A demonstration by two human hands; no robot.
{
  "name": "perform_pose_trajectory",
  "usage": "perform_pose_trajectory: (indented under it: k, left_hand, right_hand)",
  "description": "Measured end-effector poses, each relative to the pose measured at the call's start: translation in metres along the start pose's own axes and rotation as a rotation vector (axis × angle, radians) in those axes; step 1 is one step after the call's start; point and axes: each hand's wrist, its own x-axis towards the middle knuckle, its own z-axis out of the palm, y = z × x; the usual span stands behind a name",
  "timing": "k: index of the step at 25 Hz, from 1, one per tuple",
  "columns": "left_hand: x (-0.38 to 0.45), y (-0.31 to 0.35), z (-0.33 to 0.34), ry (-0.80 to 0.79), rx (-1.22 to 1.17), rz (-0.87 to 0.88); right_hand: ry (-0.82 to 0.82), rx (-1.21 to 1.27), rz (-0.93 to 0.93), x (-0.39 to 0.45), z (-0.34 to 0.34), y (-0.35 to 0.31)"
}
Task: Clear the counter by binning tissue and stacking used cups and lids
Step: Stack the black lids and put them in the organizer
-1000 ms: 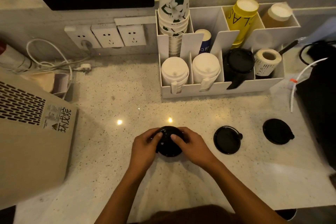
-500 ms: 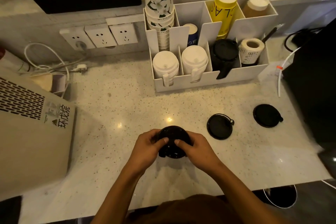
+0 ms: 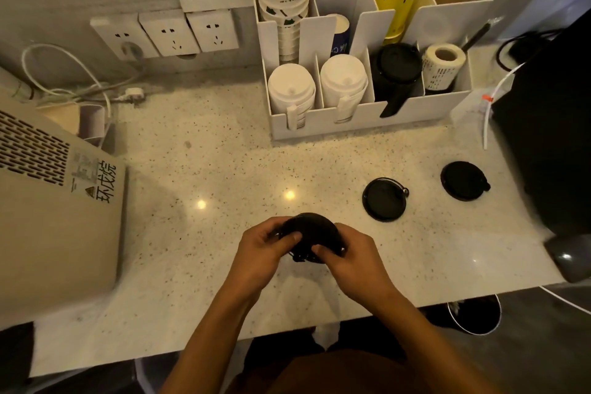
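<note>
as both hands work low centre of frame, speckled counter [image 3: 224,153] offers bare room around them; white organiser [image 3: 367,118] upper right. left hand [image 3: 260,253] and right hand [image 3: 353,261], together, now lift gripped black lid stack [image 3: 308,232] slightly; stacking likely underway. two loose lids, [image 3: 384,199] and [image 3: 464,181], wait right, near counter edge.

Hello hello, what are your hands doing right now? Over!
Left hand and right hand both grip the black lid stack. Two loose black lids wait on the counter. Nothing in the way.
</note>
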Motion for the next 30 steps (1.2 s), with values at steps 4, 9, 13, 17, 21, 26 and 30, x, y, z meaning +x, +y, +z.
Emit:
perform_pose_trajectory:
  k: [4, 9, 13, 17, 21, 26, 30]
  left_hand:
    - [-0.007, 0.005, 0.001, -0.060, -0.042, -0.186]
    - [-0.020, 0.022, 0.029, -0.187, -0.138, -0.265]
    - [-0.026, 0.026, 0.058, -0.078, -0.174, -0.234]
    - [-0.024, 0.024, 0.072, -0.017, -0.258, -0.192]
    - [-0.020, 0.022, 0.087, -0.052, -0.229, -0.140]
    - [-0.013, 0.026, 0.104, -0.076, -0.035, -0.109]
    - [-0.004, 0.029, 0.118, 0.048, 0.019, -0.121]
  right_hand:
    - [0.168, -0.190, -0.266, -0.010, -0.012, 0.010]
    - [0.219, -0.292, -0.430, -0.014, -0.030, 0.025]
    - [0.177, -0.197, -0.426, -0.016, -0.047, 0.033]
    - [0.072, 0.001, -0.250, -0.017, -0.072, 0.039]
    - [-0.094, 0.368, 0.084, -0.015, -0.106, 0.049]
    - [-0.161, 0.312, 0.109, -0.009, -0.128, 0.049]
    - [-0.131, 0.192, 0.083, -0.001, -0.136, 0.059]
